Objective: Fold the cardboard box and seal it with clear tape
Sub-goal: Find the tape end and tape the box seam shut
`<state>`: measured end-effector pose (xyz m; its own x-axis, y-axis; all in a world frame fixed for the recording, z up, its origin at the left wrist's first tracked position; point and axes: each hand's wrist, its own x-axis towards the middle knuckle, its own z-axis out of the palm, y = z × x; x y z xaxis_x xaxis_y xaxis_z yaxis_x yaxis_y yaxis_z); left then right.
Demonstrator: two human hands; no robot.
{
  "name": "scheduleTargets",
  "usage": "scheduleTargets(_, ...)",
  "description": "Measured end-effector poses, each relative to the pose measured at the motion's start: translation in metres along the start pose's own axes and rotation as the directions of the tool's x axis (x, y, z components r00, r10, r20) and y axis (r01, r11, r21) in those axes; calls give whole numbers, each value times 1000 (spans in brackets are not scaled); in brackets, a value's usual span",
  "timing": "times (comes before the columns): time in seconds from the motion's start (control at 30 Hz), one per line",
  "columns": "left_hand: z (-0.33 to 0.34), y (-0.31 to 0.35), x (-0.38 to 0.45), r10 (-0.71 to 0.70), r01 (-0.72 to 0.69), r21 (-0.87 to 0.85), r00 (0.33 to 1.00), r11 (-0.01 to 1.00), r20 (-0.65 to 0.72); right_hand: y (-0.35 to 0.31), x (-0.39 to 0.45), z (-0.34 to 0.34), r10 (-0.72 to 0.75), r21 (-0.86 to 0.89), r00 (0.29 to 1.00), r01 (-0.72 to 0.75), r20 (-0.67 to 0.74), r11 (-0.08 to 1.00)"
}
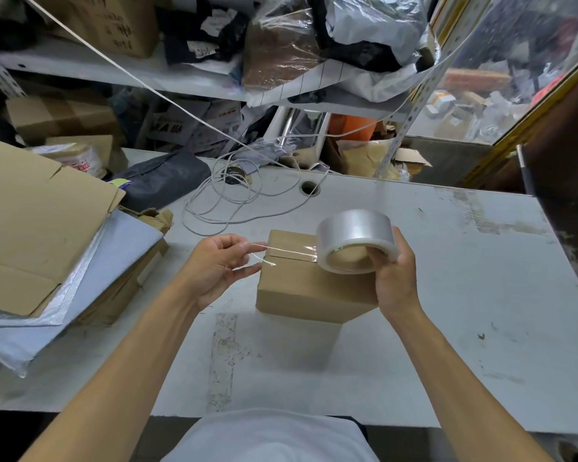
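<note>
Tape roll [356, 241], green-marked core, label unreadable.

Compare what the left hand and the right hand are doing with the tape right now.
The left hand pinches the pulled-out free end of the clear tape strip between fingertips; the right hand grips the whole tape roll. The left hand sits off the left edge of the cardboard box; the right hand is at its right side. Both hold the strip stretched above the box's top seam.
</note>
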<state>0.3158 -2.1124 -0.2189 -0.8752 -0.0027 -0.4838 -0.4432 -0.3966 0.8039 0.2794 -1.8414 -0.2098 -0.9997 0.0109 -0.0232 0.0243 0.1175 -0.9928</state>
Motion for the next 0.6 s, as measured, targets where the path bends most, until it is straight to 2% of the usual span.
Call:
scheduleTargets(0.1, 2, 1, -1, 12, -12, 7, 1000, 1000, -2, -2, 0, -5, 7, 47, 999, -9, 40, 999)
scheduleTargets(0.6, 3, -6, 7, -4, 5, 43, 1000, 999, -13, 3, -1, -5, 14, 133, 999, -18, 32, 991)
